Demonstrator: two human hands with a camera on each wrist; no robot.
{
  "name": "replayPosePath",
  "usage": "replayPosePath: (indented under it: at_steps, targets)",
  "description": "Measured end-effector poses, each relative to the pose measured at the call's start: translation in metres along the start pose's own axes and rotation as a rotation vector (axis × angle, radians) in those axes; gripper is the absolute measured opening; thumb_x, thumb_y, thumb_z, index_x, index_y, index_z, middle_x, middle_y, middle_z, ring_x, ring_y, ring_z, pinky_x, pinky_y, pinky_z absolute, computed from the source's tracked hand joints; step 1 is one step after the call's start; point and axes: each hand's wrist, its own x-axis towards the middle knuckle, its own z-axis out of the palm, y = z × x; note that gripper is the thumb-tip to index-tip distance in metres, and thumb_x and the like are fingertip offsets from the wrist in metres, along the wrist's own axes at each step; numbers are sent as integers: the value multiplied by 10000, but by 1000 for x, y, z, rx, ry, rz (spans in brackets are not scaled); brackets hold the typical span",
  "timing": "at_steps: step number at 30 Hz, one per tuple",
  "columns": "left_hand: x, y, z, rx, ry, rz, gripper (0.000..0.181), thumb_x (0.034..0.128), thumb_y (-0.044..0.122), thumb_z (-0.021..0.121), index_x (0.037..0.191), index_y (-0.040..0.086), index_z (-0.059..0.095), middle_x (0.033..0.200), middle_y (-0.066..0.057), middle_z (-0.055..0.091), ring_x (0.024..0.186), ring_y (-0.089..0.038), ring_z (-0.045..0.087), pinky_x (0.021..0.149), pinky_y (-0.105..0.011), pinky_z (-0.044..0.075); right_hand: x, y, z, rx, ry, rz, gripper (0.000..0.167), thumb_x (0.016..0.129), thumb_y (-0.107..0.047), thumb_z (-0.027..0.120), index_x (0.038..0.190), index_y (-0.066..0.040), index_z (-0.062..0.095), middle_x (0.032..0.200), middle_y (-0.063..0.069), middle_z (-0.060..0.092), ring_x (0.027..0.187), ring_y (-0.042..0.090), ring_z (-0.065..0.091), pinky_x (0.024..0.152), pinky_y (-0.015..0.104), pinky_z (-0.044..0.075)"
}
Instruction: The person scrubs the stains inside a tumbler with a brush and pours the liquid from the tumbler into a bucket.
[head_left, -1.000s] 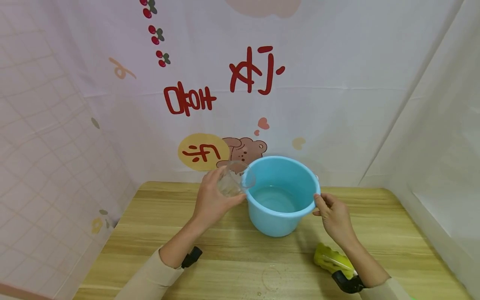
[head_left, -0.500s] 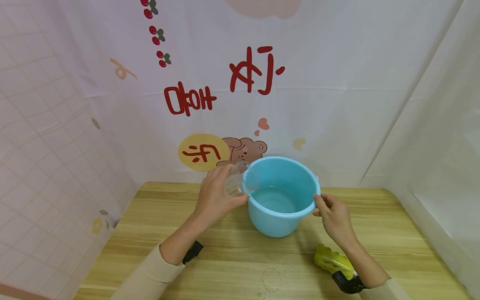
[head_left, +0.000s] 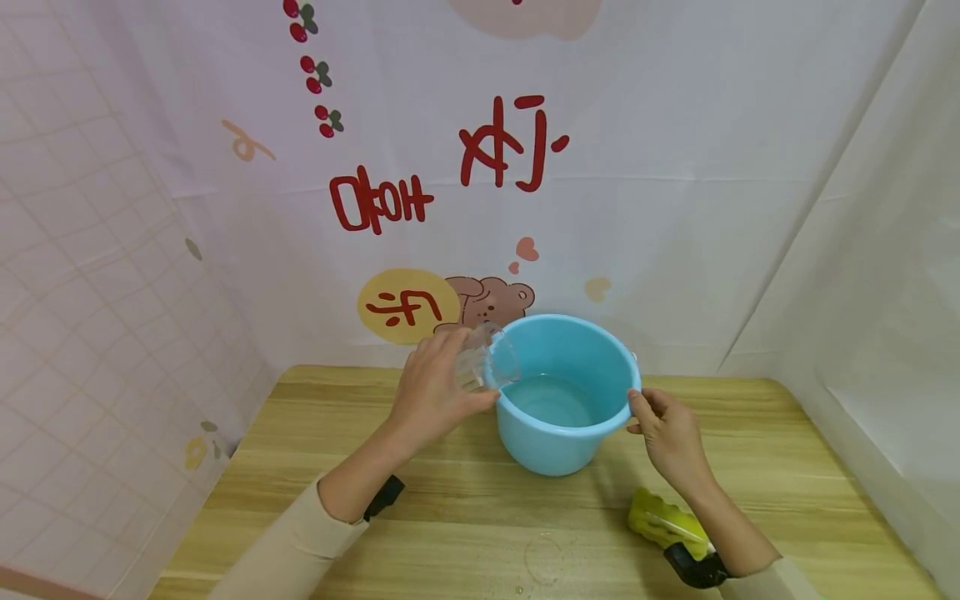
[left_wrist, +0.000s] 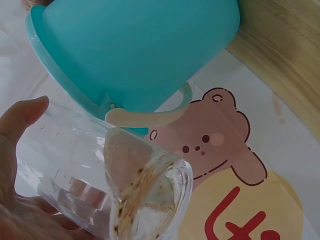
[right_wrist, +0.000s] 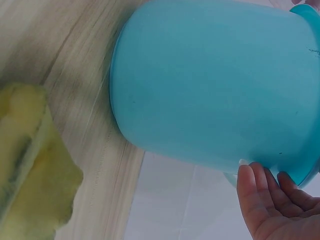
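A clear glass [head_left: 471, 367] is gripped by my left hand [head_left: 429, 390], tilted with its mouth over the left rim of a light blue bucket [head_left: 550, 451]. Liquid with brown specks [left_wrist: 132, 200] lies toward the glass's base in the left wrist view. Shallow water [head_left: 553, 402] covers the bottom of the bucket, which stands upright on the table. On its right side, my right hand [head_left: 670, 435] pinches the rim between thumb and fingers. The fingers [right_wrist: 262, 192] curl beneath the rim in the right wrist view.
A yellow-green wavy-edged thing, perhaps a sponge [head_left: 666, 522], lies near my right wrist. Wet marks [head_left: 542, 557] show on the wooden table [head_left: 450, 533] in front. Printed white cloth [head_left: 645, 225] hangs behind the table. A pale handle [left_wrist: 150, 118] hangs from the bucket.
My left hand has moved slightly right, bringing the glass further over the bucket's rim and tipping it more. My right hand and the bucket look the same.
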Motion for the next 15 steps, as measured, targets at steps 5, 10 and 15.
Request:
replayPosePath:
  at_steps: [5,10,15]
  targets:
    - [2,4,-3,44,-16,5,828,727,358,964,1411,89,581,1411,-102,582,1234,-313,529,1028,-516,455,-1,-2,0,4,-6,5,552,1111,-404,519,1372,72,615,1210,262,699,942,335,746,735,209,581]
    - [5,8,-6,81,-22,21,839,721,346,965,1415,62,587,1375,-114,592,1214,-305,531,994,-502,467,-1,-4,-1,4,-5,1,540,1113,-391,517,1361,78,621,1189,254,704,929,311,742,735,203,578]
    - [9,11,-9,108,-47,51,819,728,338,963,1400,53,591,1340,-116,612,1234,-305,526,1010,-507,464,-2,-5,-2,2,0,3,539,1114,-385,520,1367,80,617,1182,257,707,924,325,744,730,207,575]
